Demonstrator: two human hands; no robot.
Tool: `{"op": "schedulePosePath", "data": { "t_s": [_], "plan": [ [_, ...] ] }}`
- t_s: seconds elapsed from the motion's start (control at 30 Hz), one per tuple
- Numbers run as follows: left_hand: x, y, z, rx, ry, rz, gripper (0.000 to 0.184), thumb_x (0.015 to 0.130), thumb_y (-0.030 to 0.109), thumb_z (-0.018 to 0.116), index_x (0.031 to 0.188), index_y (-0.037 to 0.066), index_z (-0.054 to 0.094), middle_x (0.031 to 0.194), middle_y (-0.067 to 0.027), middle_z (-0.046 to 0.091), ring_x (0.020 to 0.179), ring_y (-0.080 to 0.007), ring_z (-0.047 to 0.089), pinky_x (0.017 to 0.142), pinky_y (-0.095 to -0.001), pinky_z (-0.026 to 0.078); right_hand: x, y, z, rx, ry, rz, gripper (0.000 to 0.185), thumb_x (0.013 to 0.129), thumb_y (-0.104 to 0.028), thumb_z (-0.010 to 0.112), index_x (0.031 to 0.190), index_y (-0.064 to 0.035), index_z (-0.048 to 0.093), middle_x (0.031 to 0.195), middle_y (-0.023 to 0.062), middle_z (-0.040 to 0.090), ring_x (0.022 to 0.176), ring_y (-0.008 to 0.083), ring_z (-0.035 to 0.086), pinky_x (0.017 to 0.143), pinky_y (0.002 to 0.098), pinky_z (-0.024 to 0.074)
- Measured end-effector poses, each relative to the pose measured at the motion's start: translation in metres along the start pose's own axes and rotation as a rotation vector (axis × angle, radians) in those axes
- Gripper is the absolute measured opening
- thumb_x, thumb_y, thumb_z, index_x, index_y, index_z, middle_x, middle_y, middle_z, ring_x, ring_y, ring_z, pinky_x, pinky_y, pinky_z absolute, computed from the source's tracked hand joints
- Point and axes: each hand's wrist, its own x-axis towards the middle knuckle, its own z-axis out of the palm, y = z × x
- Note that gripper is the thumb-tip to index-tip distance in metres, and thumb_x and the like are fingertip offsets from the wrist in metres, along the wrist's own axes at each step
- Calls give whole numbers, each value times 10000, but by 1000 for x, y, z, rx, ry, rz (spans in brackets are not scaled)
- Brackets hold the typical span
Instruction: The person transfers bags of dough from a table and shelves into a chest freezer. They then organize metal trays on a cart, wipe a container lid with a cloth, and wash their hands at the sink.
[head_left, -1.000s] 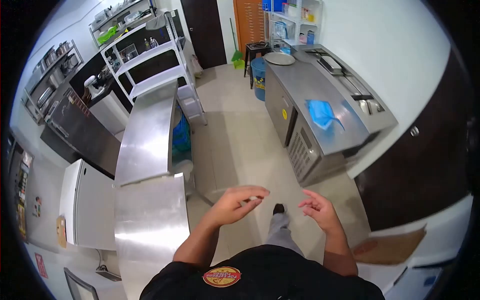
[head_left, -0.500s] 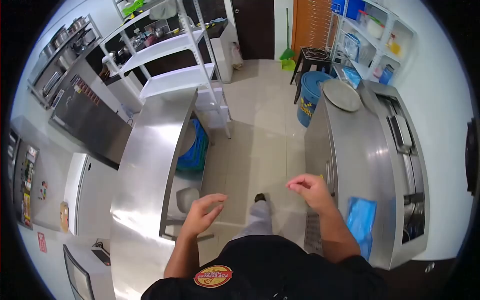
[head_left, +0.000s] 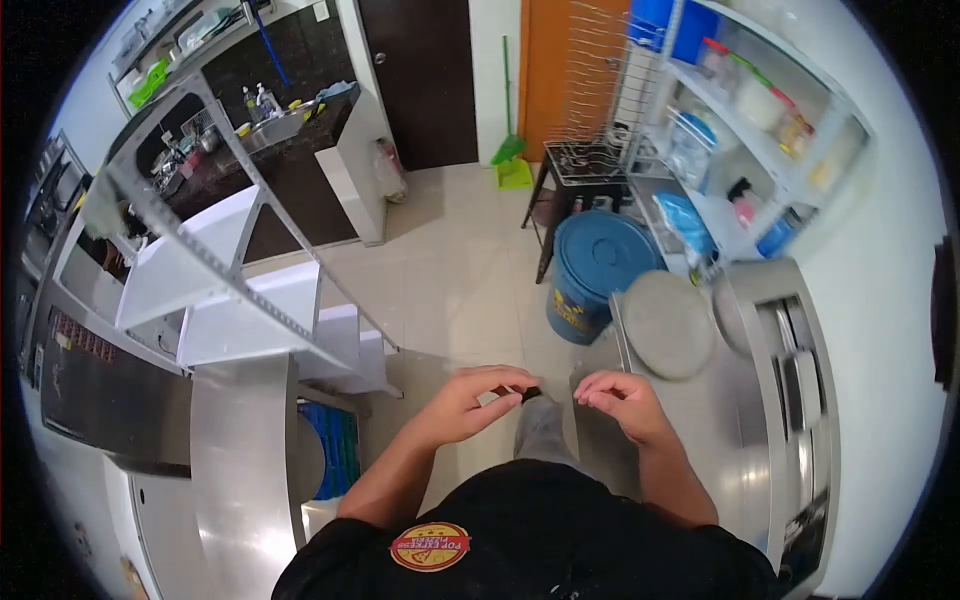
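My left hand [head_left: 478,402] hangs in front of my body over the floor, its thumb apart from the fingers and nothing between them. To its right is my right hand [head_left: 622,403], loosely curled with the fingertips slightly apart; I see nothing in it. It is nearest to the left edge of the right-hand steel counter [head_left: 690,430], without touching it. A large round grey disc-shaped pan or lid [head_left: 668,325] lies at the far end of that counter. Beyond it stands a blue lidded bin [head_left: 605,255].
A steel table [head_left: 240,450] and white-shelved rack [head_left: 235,310] line the left, with blue crates [head_left: 330,450] beneath the table. Wall shelves [head_left: 755,110] hold containers at right. Further off are a black stool [head_left: 590,165], green broom [head_left: 508,150], dark door [head_left: 418,80] and sink [head_left: 275,130].
I have moved forward between the counters, so the bin, round pan and shelves look nearer. My left hand has come closer to my right. The blue packet on the right counter is out of sight.
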Motion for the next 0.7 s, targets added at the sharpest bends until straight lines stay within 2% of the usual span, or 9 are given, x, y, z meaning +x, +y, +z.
{"op": "schedulePosePath", "data": {
  "t_s": [0.1,0.2,0.27,0.4,0.47,0.6,0.7],
  "plan": [
    [66,-50,-48,-56,67,-97,228,974,16,634,1193,6,697,1208,-121,729,1076,-222,698,926,-338,539,123,27,-42,-39,-184,3,200,987,-107,672,1137,22,687,1097,91,709,1016,140,647,899,276,508],
    [107,-81,-109,-53,212,-179,219,980,15,627,1188,0,694,1199,-124,728,1067,-219,697,909,-336,541,249,-25,-25,-108,-340,96,178,986,-99,665,1121,12,697,1093,69,708,964,127,626,882,280,502],
    [129,-90,-151,-13,270,-145,210,987,11,618,1181,1,697,1196,-125,726,1057,-216,694,904,-337,542,331,-52,-8,-171,-447,132,169,985,-95,661,1113,7,701,1091,58,708,938,121,616,873,281,499],
    [163,-131,-242,-19,488,-166,197,994,3,608,1167,3,701,1190,-130,720,1055,-217,686,919,-344,538,490,-70,23,-121,-687,13,156,961,-93,685,1081,5,710,1070,71,703,950,140,623,868,287,497],
    [164,-167,-288,-32,590,-200,193,996,0,605,1162,3,702,1188,-131,718,1056,-218,683,928,-347,536,570,-69,43,-244,-738,-124,162,951,-88,691,1084,1,711,1066,81,701,956,155,631,868,298,500],
    [182,-236,-388,-208,634,-143,212,1004,0,594,1195,5,687,1203,-133,703,1073,-218,673,965,-351,528,700,-58,93,-314,-839,-268,162,949,-75,687,1095,-7,704,1058,100,700,967,175,643,872,309,504],
    [203,-241,-443,-385,841,-299,240,1009,8,590,1236,10,666,1228,-142,681,1093,-208,659,980,-341,523,774,-52,125,-287,-970,-200,150,955,-70,679,1091,-10,699,1046,106,701,970,184,650,870,313,506]
  ]
}}
